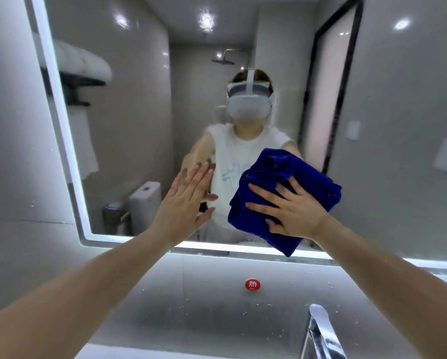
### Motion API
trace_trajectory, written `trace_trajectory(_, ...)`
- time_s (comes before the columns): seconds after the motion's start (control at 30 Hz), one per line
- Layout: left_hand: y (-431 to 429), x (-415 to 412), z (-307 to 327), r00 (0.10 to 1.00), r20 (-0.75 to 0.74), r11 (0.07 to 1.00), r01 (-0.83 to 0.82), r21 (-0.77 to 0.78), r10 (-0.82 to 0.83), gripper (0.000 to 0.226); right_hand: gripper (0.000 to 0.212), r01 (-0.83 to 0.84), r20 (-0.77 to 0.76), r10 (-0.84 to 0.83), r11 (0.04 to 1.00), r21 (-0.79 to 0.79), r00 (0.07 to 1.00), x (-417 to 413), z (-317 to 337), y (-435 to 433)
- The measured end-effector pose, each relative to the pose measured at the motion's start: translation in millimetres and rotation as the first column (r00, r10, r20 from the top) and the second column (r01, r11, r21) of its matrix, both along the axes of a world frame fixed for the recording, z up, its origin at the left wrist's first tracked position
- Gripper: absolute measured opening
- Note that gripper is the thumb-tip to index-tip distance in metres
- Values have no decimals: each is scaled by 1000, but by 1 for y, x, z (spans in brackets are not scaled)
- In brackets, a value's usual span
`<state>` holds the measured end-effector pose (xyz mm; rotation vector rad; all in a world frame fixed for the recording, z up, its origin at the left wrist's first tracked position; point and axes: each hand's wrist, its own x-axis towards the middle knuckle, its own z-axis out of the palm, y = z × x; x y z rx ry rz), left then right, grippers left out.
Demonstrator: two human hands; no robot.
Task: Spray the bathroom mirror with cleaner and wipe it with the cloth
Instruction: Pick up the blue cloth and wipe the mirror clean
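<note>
The bathroom mirror (139, 125) fills the wall ahead, with a lit white strip along its left and bottom edges. My right hand (289, 208) presses a bunched dark blue cloth (282, 177) flat against the lower middle of the glass, fingers spread over it. To the left of the cloth, my left hand (186, 200) rests flat on the glass with fingers straight and together, holding nothing. No spray bottle is in view. The glass around the cloth looks slightly hazy.
A chrome tap (321, 332) rises at the bottom right. A round red sticker (252, 284) sits on the wall panel (191, 294) below the mirror, which is dotted with droplets. The reflection shows a person wearing a headset, a toilet, a towel shelf and a shower head.
</note>
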<state>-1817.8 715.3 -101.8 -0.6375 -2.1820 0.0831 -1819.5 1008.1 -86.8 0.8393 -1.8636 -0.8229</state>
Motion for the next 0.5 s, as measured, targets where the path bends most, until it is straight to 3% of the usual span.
trace_trajectory(0.27,81,9,10,993,-113,1000,15,-21,-17,72,56,-10,-13,10,999,34,1000,20,6,107)
trace_trajectory(0.5,186,33,7,996,-92,1000,20,12,-19,73,58,8,17,-9,999,44,1000,32,14,202)
